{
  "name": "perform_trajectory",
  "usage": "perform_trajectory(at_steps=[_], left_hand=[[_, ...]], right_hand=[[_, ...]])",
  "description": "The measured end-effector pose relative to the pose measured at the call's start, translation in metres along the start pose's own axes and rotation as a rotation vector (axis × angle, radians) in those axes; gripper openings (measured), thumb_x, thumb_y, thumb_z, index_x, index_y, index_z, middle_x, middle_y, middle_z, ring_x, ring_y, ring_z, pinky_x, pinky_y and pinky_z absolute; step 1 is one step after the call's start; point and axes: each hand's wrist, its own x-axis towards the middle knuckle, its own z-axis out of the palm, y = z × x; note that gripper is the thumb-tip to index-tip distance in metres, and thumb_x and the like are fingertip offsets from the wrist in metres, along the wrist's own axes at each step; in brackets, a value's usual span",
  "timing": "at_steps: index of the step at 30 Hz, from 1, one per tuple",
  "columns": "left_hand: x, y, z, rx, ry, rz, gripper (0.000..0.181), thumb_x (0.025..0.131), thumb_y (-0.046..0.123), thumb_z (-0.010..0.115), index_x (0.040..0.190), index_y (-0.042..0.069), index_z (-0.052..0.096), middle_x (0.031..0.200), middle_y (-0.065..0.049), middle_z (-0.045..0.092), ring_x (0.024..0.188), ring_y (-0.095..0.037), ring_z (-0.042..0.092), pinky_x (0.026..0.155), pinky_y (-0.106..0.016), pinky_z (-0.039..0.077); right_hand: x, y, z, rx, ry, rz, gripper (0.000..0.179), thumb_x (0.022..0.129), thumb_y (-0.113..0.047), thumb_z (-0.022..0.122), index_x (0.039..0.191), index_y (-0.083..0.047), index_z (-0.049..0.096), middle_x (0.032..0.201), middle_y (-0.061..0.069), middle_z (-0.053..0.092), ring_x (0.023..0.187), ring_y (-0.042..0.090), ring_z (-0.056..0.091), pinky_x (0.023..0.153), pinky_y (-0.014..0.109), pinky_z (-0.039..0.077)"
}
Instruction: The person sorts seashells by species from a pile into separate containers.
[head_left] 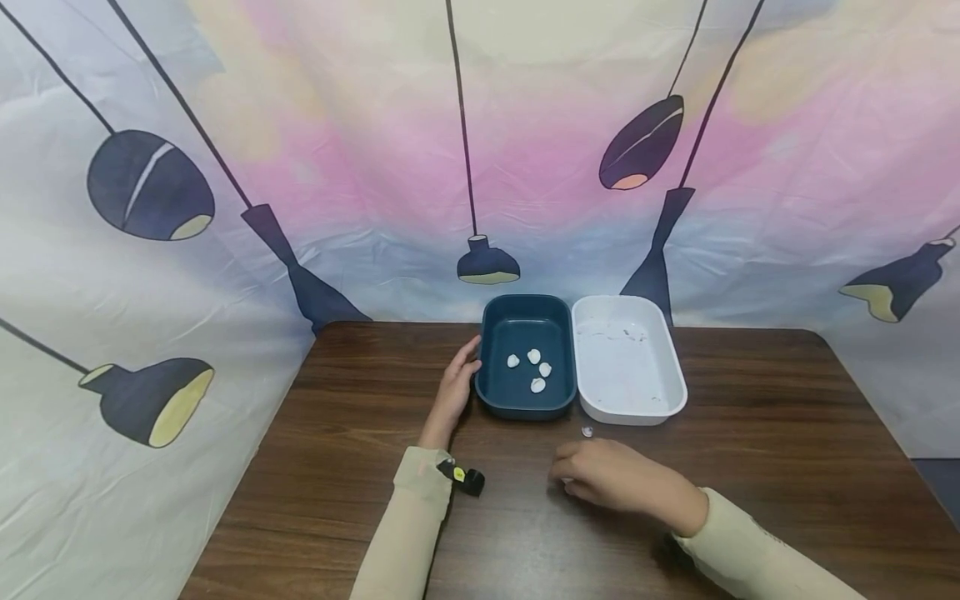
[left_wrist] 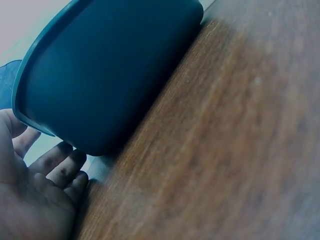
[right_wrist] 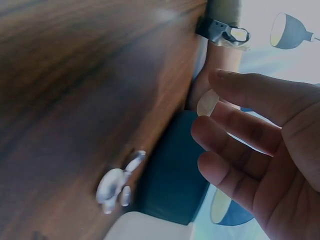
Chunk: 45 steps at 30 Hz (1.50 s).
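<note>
My left hand point(head_left: 452, 387) rests against the left side of a dark teal tray point(head_left: 527, 408); its fingertips point(left_wrist: 62, 148) lie close to the outer wall and rim. In the tray lie several small white shell-like pieces point(head_left: 537, 385). Just in front of the two trays, my right hand point(head_left: 607, 477) is low over the table. Between thumb and fingertip it pinches a small pale oval shell-like piece point(right_wrist: 206, 104). Beyond its fingers, a few whitish pieces point(right_wrist: 111, 186) lie close together on the wood. From the head, one such piece point(head_left: 587, 432) shows past the hand.
A white tray point(head_left: 630, 367) with small dark specks on its floor stands beside the teal one, to its right. Both are on a brown wooden table point(head_left: 360, 467). A printed cloth point(head_left: 390, 167) with lamp pictures hangs behind the table's far edge.
</note>
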Motion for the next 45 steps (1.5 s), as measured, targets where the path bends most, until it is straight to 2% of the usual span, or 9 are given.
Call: perform_trajectory(at_steps=[10, 15, 23, 28, 36, 41, 45], left_hand=[[0.002, 0.001, 0.001, 0.005, 0.001, -0.008, 0.051, 0.109, 0.014, 0.045, 0.160, 0.011, 0.047, 0.166, -0.014, 0.041, 0.155, -0.034, 0.033, 0.125, -0.057, 0.025], [0.003, 0.001, 0.000, 0.016, -0.001, 0.003, 0.051, 0.109, 0.015, 0.044, 0.160, 0.011, 0.047, 0.165, -0.014, 0.041, 0.154, -0.034, 0.034, 0.124, -0.057, 0.026], [0.004, 0.003, 0.000, -0.001, -0.003, 0.005, 0.051, 0.110, 0.015, 0.045, 0.161, 0.011, 0.046, 0.166, -0.015, 0.040, 0.154, -0.034, 0.034, 0.124, -0.056, 0.026], [0.003, 0.002, -0.001, -0.008, -0.004, -0.006, 0.051, 0.110, 0.015, 0.045, 0.162, 0.011, 0.045, 0.167, -0.017, 0.038, 0.152, -0.038, 0.036, 0.124, -0.057, 0.026], [0.001, 0.001, 0.000, 0.015, 0.001, -0.003, 0.051, 0.110, 0.014, 0.044, 0.161, 0.010, 0.045, 0.166, -0.017, 0.039, 0.152, -0.039, 0.036, 0.124, -0.057, 0.026], [0.002, 0.002, -0.001, 0.012, -0.007, -0.021, 0.051, 0.110, 0.008, 0.041, 0.161, 0.002, 0.041, 0.166, -0.023, 0.036, 0.152, -0.043, 0.034, 0.124, -0.059, 0.025], [0.002, 0.001, -0.002, 0.002, -0.013, -0.009, 0.051, 0.111, 0.010, 0.042, 0.162, 0.004, 0.041, 0.167, -0.020, 0.036, 0.153, -0.041, 0.034, 0.124, -0.059, 0.024]], right_hand=[[0.015, -0.001, -0.025, -0.035, 0.007, -0.031, 0.017, 0.089, -0.006, 0.080, 0.104, -0.012, 0.079, 0.094, -0.006, 0.066, 0.081, 0.005, 0.061, 0.073, 0.024, 0.055], [0.021, -0.001, -0.037, -0.041, 0.010, -0.039, 0.014, 0.089, -0.006, 0.082, 0.099, -0.015, 0.077, 0.091, -0.008, 0.063, 0.077, 0.003, 0.057, 0.071, 0.022, 0.053], [0.032, -0.001, -0.049, -0.006, -0.020, -0.013, 0.021, 0.091, -0.003, 0.080, 0.110, -0.014, 0.078, 0.105, -0.001, 0.073, 0.089, 0.006, 0.065, 0.081, 0.027, 0.058], [0.037, -0.001, -0.054, 0.006, -0.014, 0.005, 0.025, 0.092, -0.003, 0.079, 0.116, -0.011, 0.079, 0.111, 0.001, 0.074, 0.095, 0.008, 0.069, 0.086, 0.028, 0.059], [0.048, 0.001, -0.061, -0.025, -0.008, 0.001, 0.022, 0.093, -0.002, 0.078, 0.115, -0.006, 0.080, 0.111, 0.004, 0.074, 0.097, 0.013, 0.070, 0.087, 0.029, 0.059], [0.055, 0.005, -0.066, -0.032, 0.011, -0.004, 0.021, 0.095, 0.000, 0.074, 0.115, -0.005, 0.080, 0.112, 0.005, 0.072, 0.098, 0.015, 0.071, 0.086, 0.029, 0.059], [0.063, 0.010, -0.069, -0.034, 0.025, -0.005, 0.021, 0.095, 0.001, 0.073, 0.114, -0.006, 0.080, 0.111, 0.006, 0.072, 0.099, 0.016, 0.070, 0.086, 0.029, 0.059]])
